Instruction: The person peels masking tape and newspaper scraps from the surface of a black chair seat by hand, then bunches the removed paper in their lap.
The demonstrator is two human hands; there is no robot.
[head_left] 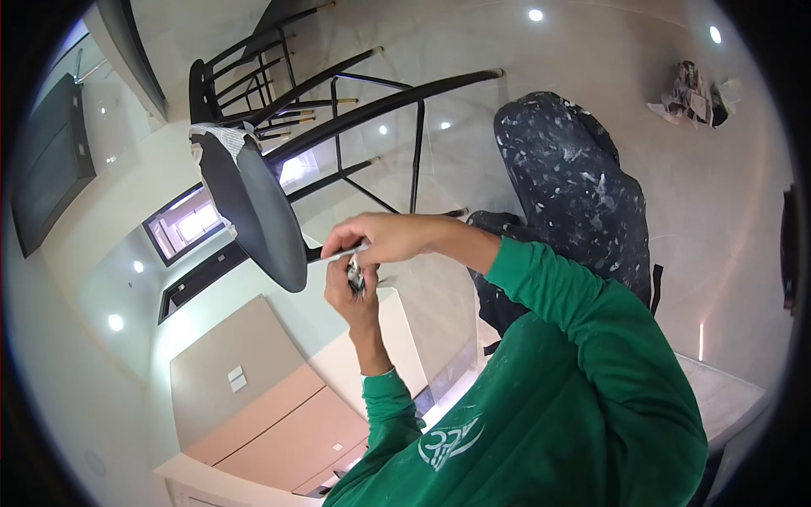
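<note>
My right hand (384, 237) is closed, its fingers pinching a thin pale grey strip (343, 253); its exact kind is unclear. Just below it, my left hand (353, 300) curls around a small crumpled black-and-white bit (356, 275), possibly a scrap of paper. The two hands nearly touch. Beyond them, a dark stool with a long grey-black seat (253, 207) lies tipped over, its black legs (372, 110) pointing right. Torn newspaper (232, 135) clings around the seat's edge. My fingertips are close to the seat's lower end; whether they touch it is hidden.
Another black stool (253, 72) stands behind the first, its legs also sideways. My paint-spattered dark trousers (566, 160) show bent knees at the right. A crumpled heap of paper (693, 95) lies on the glossy floor (591, 51). Beige and pink cabinets (262, 406) are at lower left.
</note>
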